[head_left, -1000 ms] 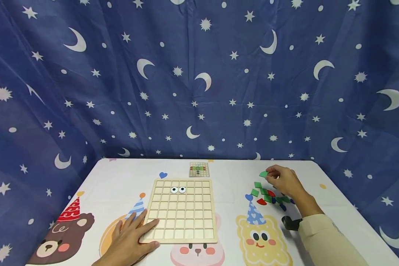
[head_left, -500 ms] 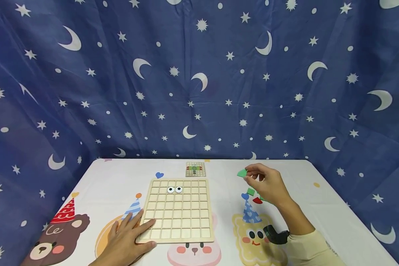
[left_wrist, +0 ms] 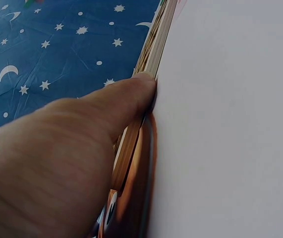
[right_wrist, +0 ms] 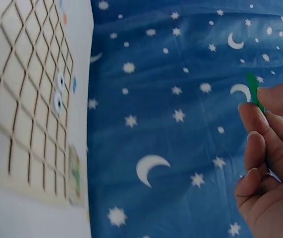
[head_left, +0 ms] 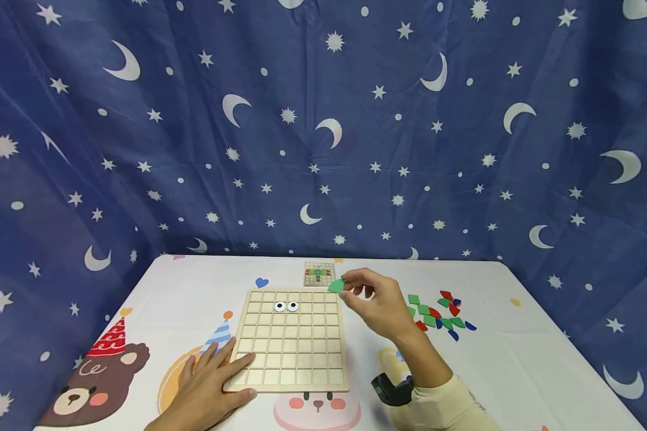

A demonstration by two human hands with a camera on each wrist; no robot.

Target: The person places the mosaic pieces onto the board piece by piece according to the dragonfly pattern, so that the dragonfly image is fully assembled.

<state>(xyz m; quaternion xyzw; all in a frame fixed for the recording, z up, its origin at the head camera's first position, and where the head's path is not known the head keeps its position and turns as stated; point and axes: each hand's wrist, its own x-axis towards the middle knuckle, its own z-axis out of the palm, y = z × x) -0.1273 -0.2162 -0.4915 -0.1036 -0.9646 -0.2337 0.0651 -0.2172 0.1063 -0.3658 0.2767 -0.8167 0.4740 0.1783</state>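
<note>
Leftward since the earlier frame, the right hand (head_left: 378, 302) has carried a flat green rounded piece (head_left: 336, 286), pinched by thumb and fingers, to the far right corner of a square pale-wood grid board (head_left: 290, 345). Two white eye discs (head_left: 280, 306) occupy cells. At its left edge rests the left hand (head_left: 207, 383), fingers spread.

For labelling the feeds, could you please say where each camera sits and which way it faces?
Head-worn: forward, down at the board; shows left hand, right hand.
Left wrist: along the board's edge; shows left thumb.
Right wrist: past board toward curtain; fingers pinch green piece.
Head and right wrist share eye discs.
</note>
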